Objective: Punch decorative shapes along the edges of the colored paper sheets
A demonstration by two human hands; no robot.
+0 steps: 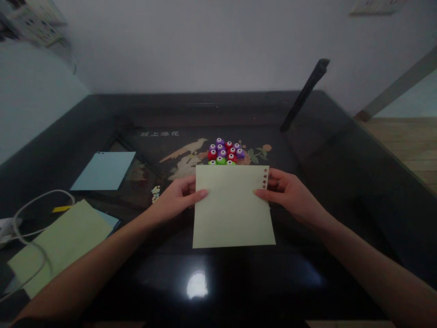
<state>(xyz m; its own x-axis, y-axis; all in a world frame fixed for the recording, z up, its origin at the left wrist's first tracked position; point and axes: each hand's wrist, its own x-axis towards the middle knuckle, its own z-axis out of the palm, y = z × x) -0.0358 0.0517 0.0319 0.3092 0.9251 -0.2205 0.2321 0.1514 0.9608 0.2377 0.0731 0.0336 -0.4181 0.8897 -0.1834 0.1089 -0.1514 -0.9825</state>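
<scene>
A pale yellow-green sheet of paper [234, 214] is held up in front of me, with small star-shaped holes down its upper right edge. My left hand [182, 193] pinches its left edge, thumb on the front and fingers behind. On the right edge, just below the stars, my right hand [287, 193] grips the same way. Behind the paper's top edge sits a cluster of several small craft punches [221, 152] in purple, red and green with white round tops; the paper hides the nearest ones in part. Little paper cut-outs [155, 193] lie left of my left hand.
The dark glossy table [232, 282] has a bird-and-flower picture. A light blue sheet [104, 171] lies left, its corner punched. Nearer are more yellow-green paper [64, 246] and a white cable [34, 243]. A black stick-like object [305, 94] slants up at the back right.
</scene>
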